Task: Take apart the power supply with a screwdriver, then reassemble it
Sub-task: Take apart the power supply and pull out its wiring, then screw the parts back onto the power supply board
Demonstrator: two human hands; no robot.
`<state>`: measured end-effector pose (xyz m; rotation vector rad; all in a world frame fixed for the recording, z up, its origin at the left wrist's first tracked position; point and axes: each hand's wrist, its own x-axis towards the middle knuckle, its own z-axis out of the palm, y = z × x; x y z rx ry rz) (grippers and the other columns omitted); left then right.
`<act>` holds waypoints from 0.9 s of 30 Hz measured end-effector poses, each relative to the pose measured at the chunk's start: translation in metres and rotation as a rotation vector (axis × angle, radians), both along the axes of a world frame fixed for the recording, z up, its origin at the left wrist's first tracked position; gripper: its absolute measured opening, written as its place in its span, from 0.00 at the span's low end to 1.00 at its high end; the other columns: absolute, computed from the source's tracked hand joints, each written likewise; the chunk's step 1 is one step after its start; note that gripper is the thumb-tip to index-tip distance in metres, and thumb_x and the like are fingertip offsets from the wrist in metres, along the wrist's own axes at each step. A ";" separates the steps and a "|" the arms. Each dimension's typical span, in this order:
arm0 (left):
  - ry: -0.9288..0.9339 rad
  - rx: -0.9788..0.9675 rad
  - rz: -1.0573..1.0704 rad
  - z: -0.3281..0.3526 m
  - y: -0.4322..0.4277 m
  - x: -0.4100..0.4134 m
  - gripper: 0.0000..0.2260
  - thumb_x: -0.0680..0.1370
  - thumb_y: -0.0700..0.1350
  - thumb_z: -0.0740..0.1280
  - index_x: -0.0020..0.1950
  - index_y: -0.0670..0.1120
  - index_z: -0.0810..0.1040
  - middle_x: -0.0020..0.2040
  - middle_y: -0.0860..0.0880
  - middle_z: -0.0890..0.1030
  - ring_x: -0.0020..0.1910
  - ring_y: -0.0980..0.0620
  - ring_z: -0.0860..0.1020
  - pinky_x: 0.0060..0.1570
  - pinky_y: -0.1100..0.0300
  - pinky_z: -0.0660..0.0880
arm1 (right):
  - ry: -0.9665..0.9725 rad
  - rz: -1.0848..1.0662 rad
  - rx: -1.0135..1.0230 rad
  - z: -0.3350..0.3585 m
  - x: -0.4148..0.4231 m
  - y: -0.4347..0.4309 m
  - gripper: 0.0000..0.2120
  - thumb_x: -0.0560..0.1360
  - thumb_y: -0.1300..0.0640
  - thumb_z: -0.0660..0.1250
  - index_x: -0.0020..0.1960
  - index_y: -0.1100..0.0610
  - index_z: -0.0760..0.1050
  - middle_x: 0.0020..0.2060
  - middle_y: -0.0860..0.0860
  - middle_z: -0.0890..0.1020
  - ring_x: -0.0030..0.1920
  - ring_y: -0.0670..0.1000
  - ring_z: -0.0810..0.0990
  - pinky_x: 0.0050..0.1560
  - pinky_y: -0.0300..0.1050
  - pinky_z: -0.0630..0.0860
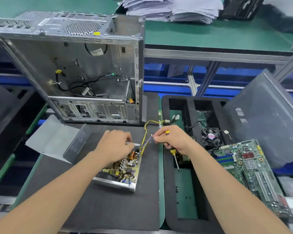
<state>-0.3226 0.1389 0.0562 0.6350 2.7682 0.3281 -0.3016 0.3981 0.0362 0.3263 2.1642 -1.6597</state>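
Note:
The power supply (120,173) lies open on the black mat, its circuit board with coils and capacitors exposed in a silver tray. Its grey metal cover (56,141) rests to the left, upside down. My left hand (115,144) presses on the far end of the supply, fingers curled over its edge. My right hand (172,139) holds the yellow-handled screwdriver (175,157) in its palm, shaft pointing down toward me, while its fingertips pinch the bundle of yellow and purple wires (146,139) that leaves the supply.
An empty silver computer case (85,68) stands behind the supply. A black foam tray (189,115) on the right holds a fan (211,137) and a motherboard (247,168). A grey side panel (267,115) leans at far right. Paper stacks lie on the rear bench.

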 end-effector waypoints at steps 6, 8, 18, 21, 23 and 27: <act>0.129 0.354 -0.221 0.008 0.056 0.033 0.12 0.74 0.47 0.64 0.55 0.52 0.82 0.44 0.57 0.76 0.51 0.50 0.76 0.57 0.53 0.70 | 0.034 -0.306 -0.089 0.014 0.024 0.021 0.08 0.80 0.62 0.68 0.51 0.67 0.83 0.40 0.61 0.88 0.33 0.52 0.76 0.33 0.44 0.72; 0.032 0.390 -0.304 0.003 0.073 0.044 0.10 0.76 0.45 0.65 0.54 0.53 0.82 0.46 0.58 0.77 0.51 0.52 0.76 0.56 0.55 0.72 | 0.079 -0.426 0.038 0.016 0.040 0.031 0.09 0.77 0.61 0.67 0.48 0.64 0.84 0.37 0.58 0.88 0.30 0.50 0.73 0.33 0.43 0.70; -0.266 0.200 -0.637 -0.048 0.135 0.088 0.14 0.79 0.40 0.61 0.58 0.49 0.85 0.53 0.50 0.82 0.58 0.48 0.79 0.54 0.61 0.71 | 0.275 -1.109 0.025 -0.006 0.142 0.063 0.14 0.84 0.55 0.68 0.47 0.63 0.85 0.34 0.60 0.86 0.25 0.52 0.77 0.26 0.44 0.76; -0.207 0.111 -0.722 -0.059 0.153 0.103 0.15 0.78 0.38 0.62 0.58 0.46 0.86 0.58 0.46 0.84 0.60 0.45 0.79 0.64 0.55 0.72 | 0.296 -1.061 -0.134 -0.026 0.170 0.061 0.09 0.80 0.60 0.73 0.52 0.67 0.85 0.42 0.62 0.87 0.38 0.55 0.85 0.40 0.44 0.84; -0.175 0.009 -0.757 -0.070 0.167 0.113 0.16 0.78 0.38 0.63 0.60 0.47 0.85 0.60 0.46 0.84 0.61 0.43 0.80 0.63 0.53 0.74 | 0.270 -1.008 -0.179 -0.040 0.185 0.061 0.07 0.79 0.63 0.74 0.56 0.64 0.85 0.47 0.58 0.88 0.47 0.56 0.87 0.49 0.46 0.85; -0.134 -0.225 -0.687 -0.092 0.194 0.128 0.14 0.79 0.36 0.66 0.64 0.44 0.80 0.62 0.41 0.78 0.61 0.38 0.80 0.58 0.47 0.78 | 0.258 -0.842 -0.063 -0.064 0.200 0.064 0.12 0.79 0.64 0.74 0.62 0.56 0.83 0.53 0.50 0.88 0.56 0.47 0.86 0.57 0.40 0.81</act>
